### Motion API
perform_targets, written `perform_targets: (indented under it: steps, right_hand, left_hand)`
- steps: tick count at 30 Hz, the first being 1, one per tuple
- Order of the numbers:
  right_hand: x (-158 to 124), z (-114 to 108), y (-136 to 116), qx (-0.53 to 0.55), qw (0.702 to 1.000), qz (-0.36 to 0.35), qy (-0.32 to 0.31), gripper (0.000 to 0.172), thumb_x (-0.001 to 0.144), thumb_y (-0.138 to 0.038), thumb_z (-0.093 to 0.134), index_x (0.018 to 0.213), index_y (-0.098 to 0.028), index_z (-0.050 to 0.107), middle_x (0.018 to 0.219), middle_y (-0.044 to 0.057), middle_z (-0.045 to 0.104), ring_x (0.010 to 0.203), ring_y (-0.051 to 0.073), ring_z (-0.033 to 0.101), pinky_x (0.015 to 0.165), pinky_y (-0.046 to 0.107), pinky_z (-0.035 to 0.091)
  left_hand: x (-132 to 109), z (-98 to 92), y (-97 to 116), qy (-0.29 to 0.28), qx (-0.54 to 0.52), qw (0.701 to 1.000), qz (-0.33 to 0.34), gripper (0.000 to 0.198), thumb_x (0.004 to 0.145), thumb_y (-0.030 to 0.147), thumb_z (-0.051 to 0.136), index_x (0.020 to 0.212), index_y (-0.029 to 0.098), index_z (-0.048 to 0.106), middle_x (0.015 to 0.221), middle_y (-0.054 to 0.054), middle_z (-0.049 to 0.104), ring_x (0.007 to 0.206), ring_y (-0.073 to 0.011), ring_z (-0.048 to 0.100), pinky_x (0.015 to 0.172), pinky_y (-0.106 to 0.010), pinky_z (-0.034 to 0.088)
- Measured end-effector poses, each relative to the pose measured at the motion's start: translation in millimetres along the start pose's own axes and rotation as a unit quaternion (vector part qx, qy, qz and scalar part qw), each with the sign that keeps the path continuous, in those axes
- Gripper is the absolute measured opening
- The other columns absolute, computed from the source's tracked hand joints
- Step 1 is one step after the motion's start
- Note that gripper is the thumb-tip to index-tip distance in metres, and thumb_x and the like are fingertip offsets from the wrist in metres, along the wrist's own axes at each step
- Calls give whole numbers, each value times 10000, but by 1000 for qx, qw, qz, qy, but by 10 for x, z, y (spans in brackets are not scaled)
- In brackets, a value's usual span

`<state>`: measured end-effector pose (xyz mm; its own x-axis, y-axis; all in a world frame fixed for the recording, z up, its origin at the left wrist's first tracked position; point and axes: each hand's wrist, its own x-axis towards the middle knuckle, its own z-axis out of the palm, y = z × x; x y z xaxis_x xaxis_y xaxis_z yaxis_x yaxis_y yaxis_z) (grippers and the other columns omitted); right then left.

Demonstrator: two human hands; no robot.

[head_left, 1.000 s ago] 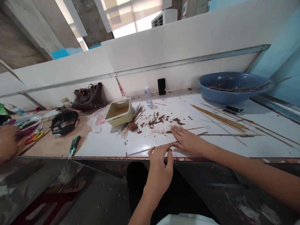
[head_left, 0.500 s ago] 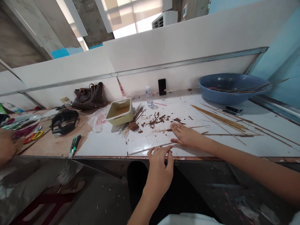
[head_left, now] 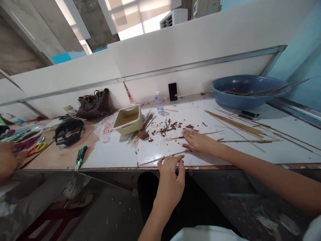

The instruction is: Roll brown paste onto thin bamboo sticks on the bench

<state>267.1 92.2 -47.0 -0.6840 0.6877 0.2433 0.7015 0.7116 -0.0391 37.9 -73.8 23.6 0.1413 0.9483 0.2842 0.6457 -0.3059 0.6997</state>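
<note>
My left hand (head_left: 172, 174) rests at the front edge of the white table (head_left: 112, 154), its fingertips pinched on a thin stick (head_left: 160, 159) that lies across the table. My right hand (head_left: 198, 140) lies flat on the table just beyond it, fingers stretched out and pressed on the same stick's right end. Brown bark-like scraps (head_left: 168, 128) are scattered just behind my right hand.
A cream tray (head_left: 128, 119) and a bundle of thin sticks (head_left: 141, 129) sit at the left; long sticks (head_left: 238, 125) and a blue basin (head_left: 247, 91) at the right. A bottle (head_left: 158, 102), phone (head_left: 173, 91), bag (head_left: 94, 103), scissors (head_left: 36, 147). Another person's hand (head_left: 6, 160) shows far left.
My right hand has slid slightly away from me over the table. My left hand stays on the stick.
</note>
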Motion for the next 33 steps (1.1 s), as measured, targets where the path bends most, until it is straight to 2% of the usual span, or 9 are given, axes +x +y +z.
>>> perform_targets:
  steps: [8,10,14,17,22,25,27,29,33]
  right_hand:
    - [-550,35,-324,-19,998,-46,49,860,1165,-625,409,1787,-52,251,1755,267,418,1622,394,467,1330,601,414]
    - [-469,27,-268,-14,998,-42,39,851,1164,-625,407,1774,-43,289,1743,275,436,1618,398,471,1323,607,422]
    - [-114,18,-48,-11,1000,-22,7,868,1159,-636,410,1709,35,392,1694,331,473,1609,438,473,1306,655,426]
    - [-86,17,-46,3,1000,-27,9,884,1150,-649,433,1740,3,348,1705,308,471,1612,435,469,1316,663,410]
    - [-534,-71,-373,18,999,-19,32,925,1145,-672,433,1807,-85,162,1794,239,349,1662,391,397,1352,588,395]
    - [-743,-152,-513,23,998,40,40,880,1169,-631,372,1813,-94,105,1815,231,299,1679,389,361,1357,597,388]
    - [-800,-171,-556,18,994,95,47,885,1173,-630,332,1809,-71,74,1812,248,293,1685,405,337,1360,631,367]
    - [-799,-164,-579,16,991,120,49,895,1170,-644,311,1808,-62,73,1804,258,305,1683,415,338,1360,653,355]
    - [-651,-167,-576,20,995,89,35,847,1176,-620,303,1785,-35,242,1779,279,360,1682,406,348,1364,644,351]
  left_hand:
    - [-73,46,-69,-17,-10,1000,-17,303,1129,207,496,1248,273,768,1177,-44,830,1149,-247,752,1285,-633,369]
    - [-50,57,-66,-17,-9,1000,-13,301,1122,198,505,1246,273,770,1176,-44,831,1148,-246,752,1287,-625,369]
    - [6,101,-57,-19,-3,1000,-7,301,1119,190,509,1249,274,767,1171,-37,832,1146,-240,758,1287,-610,368]
    - [20,136,-62,-15,1,1000,-1,303,1115,184,518,1249,283,771,1161,-26,834,1123,-232,767,1277,-599,385]
    - [8,154,-41,-11,8,1000,8,289,1109,171,528,1224,259,778,1182,-44,834,1139,-241,758,1267,-601,407]
    - [-9,169,-16,-15,27,999,9,321,1115,196,521,1323,234,762,1254,-91,821,1209,-279,728,1238,-607,452]
    - [-16,205,-9,-21,59,998,11,375,1118,219,513,1431,221,720,1380,-127,786,1318,-323,683,1233,-628,467]
    - [-4,271,-3,-27,106,994,12,449,1122,236,491,1542,210,647,1563,-144,689,1486,-378,579,1274,-681,417]
    - [145,457,35,-41,189,981,9,637,1084,232,487,1719,197,445,1800,-130,418,1719,-444,236,1345,-744,276]
